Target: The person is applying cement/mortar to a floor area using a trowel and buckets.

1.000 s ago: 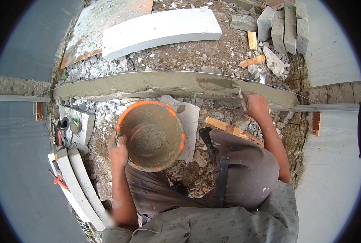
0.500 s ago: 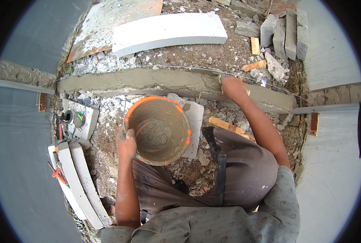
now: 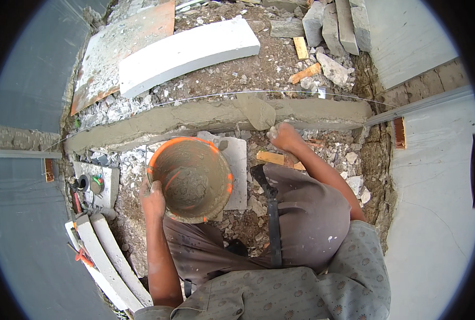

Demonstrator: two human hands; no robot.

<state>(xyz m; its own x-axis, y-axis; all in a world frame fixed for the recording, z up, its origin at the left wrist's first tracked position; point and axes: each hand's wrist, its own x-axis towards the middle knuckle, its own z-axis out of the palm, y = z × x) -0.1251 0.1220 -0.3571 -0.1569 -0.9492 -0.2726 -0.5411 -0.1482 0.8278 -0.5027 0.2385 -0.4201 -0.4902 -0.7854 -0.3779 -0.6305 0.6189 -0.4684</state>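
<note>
Gripping orange bucket (image 3: pixel 190 178) rim — left hand (image 3: pixel 153 197), right hand (image 3: pixel 284 136) closed on trowel (image 3: pixel 257 111) over mortar bed (image 3: pixel 205 120), rubble around

Bright even daylight, soft short shadows. Sharp near fingers (image 3: pixel 273 133) of right hand (image 3: pixel 286 136); strong fisheye bend + black vignette at rim, pale slabs slightly glary.

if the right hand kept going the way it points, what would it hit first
Most likely the trowel it seems to be holding, and under that the wet mortar strip. Beyond lie the string line and rubble; depth is hard to judge.
</note>
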